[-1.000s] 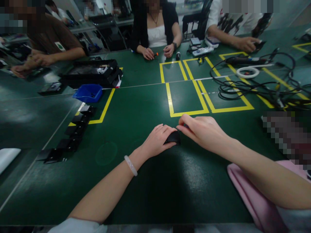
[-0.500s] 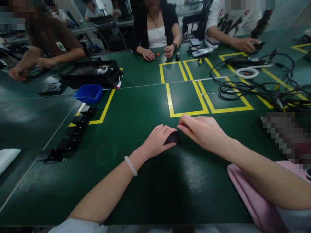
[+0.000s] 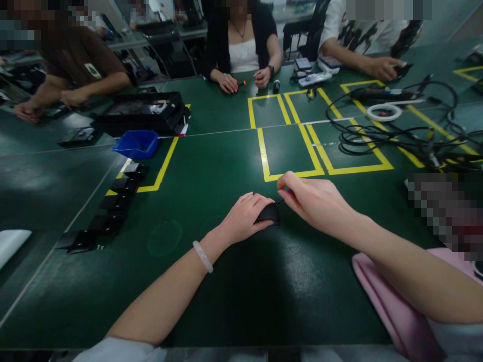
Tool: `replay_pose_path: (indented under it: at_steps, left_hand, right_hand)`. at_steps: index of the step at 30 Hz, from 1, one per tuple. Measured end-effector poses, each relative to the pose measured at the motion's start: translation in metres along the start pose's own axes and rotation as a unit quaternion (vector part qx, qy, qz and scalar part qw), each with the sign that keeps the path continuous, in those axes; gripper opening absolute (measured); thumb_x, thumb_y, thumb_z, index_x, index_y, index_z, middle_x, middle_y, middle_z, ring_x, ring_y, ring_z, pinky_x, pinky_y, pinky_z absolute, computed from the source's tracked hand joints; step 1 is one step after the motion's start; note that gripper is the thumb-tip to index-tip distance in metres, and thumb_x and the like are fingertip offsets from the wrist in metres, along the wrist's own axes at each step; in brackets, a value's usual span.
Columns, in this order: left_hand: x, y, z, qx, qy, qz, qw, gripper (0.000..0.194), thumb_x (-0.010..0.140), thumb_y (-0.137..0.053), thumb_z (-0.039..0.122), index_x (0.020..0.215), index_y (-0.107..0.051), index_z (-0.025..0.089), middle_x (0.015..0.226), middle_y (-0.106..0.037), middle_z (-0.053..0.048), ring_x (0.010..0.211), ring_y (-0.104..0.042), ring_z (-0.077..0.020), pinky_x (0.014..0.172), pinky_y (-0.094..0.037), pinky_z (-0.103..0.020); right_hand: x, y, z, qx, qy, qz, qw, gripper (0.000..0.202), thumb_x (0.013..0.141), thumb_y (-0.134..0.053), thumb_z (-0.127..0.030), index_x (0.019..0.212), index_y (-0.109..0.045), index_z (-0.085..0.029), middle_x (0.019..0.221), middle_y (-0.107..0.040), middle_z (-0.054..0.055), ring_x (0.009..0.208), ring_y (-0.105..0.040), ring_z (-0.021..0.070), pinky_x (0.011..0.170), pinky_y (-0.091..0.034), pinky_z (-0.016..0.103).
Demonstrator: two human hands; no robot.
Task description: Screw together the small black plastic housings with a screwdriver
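My left hand [image 3: 247,217] is closed around a black curved plastic part [image 3: 269,214] resting low over the green table, its thumb on the near side and fingers across the top. Much of that part is hidden under the palm. Just to the right, my right hand [image 3: 311,198] pinches a slim dark tool [image 3: 279,202] between thumb and fingertips. Its thin shaft points down and left to the black part, and the fingers cover most of the rest. Whether the tip touches the part I cannot tell.
Left stand a row of black bent parts [image 3: 113,203], a blue bin [image 3: 136,144] and a black tray [image 3: 143,118]. Coiled black cables [image 3: 362,143] and a white ring [image 3: 384,112] lie right, pink cloth [image 3: 400,296] near my right forearm. Several people sit across the table.
My right hand has risen very slightly, and a little more of the thin shaft shows beside the black part. My left hand keeps its hold in nearly the same place.
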State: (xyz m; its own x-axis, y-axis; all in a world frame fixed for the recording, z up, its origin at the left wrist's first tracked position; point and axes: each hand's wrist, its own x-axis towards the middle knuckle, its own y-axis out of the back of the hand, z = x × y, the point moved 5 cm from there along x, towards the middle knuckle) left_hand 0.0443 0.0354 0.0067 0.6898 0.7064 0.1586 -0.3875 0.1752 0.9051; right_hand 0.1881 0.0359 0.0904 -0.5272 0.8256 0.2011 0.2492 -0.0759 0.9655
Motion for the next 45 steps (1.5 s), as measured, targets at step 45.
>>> replay_pose_path:
  at_steps: [45]
  left_hand:
    - [0.0001,0.0006,-0.0004,0.0,-0.002,0.004,1.0,0.038,0.087,-0.058,0.04,0.118,-0.048,0.02,0.115,-0.057,-0.006,0.112,-0.052,-0.0233,0.11,-0.03,-0.047]
  right_hand:
    - [-0.0017,-0.0002,-0.0034,0.001,0.018,-0.007,1.0,0.019,0.096,-0.038,-0.034,0.093,-0.05,-0.019,0.072,-0.065,0.001,0.066,-0.064,0.0177,0.055,-0.033,0.026]
